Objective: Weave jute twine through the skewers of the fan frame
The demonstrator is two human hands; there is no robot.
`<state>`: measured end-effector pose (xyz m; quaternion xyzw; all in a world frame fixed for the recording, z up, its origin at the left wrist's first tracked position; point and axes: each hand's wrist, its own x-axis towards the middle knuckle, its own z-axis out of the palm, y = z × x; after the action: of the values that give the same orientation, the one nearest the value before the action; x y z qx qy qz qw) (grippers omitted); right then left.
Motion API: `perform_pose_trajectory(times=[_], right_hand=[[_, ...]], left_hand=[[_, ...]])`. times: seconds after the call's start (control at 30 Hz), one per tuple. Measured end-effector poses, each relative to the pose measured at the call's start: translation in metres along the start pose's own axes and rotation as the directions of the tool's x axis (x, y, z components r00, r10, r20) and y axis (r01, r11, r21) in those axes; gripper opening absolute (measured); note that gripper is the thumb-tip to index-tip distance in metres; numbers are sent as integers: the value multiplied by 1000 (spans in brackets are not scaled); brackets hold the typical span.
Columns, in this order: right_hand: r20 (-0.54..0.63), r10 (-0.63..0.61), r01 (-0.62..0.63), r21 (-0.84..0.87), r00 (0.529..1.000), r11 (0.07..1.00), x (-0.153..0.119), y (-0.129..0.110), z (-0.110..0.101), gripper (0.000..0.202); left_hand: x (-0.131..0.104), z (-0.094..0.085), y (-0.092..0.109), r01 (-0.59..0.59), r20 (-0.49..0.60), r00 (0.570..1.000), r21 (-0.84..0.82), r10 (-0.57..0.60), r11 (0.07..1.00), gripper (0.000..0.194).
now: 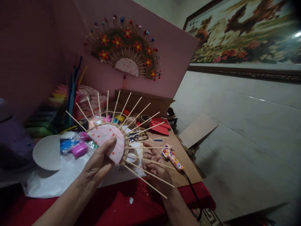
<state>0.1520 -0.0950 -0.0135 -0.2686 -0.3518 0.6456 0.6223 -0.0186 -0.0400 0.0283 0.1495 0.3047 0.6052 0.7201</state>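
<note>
My left hand (100, 164) grips a half-round fan frame, thumb on its pink spotted cloth centre (109, 138) and the other fingers hidden behind. Thin wooden sticks (138, 112) fan out from its curved edge, where braided twine (126, 146) is wound between them. My right hand (156, 163) is behind the lower right sticks, its fingers curled near a thin strand of twine (142, 149); the sticks partly cover the grip, and what it holds is too small to make out.
A spotted glue gun (172, 158) with a black cord lies on cardboard (188, 175) at right. Left are a folded paper plate (47, 153) and bagged clay (79, 149). Red sheets (160, 125) and a cup (145, 120) sit farther back. A finished flowered fan (127, 47) hangs behind.
</note>
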Motion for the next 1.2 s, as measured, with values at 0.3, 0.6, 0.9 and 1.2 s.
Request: perform_pose_trajectory(times=[0.3,0.6,0.9,1.2], right_hand=[[-21,22,-22,-14,1000,1000,3,3,-2,56],[-19,3,-3,-4,1000,1000,1,4,-3,61],[-12,33,-33,17,999,999,2,1,-1,52],[-14,44,-44,-30,999,999,-2,-4,-1,38]], left_hand=[[1,-4,-2,16,60,998,37,-18,999,18],[1,-5,-2,13,47,999,33,-15,999,19],[-2,0,0,10,18,1000,-19,-10,1000,25],[0,-1,0,-6,24,1000,8,5,1000,21]])
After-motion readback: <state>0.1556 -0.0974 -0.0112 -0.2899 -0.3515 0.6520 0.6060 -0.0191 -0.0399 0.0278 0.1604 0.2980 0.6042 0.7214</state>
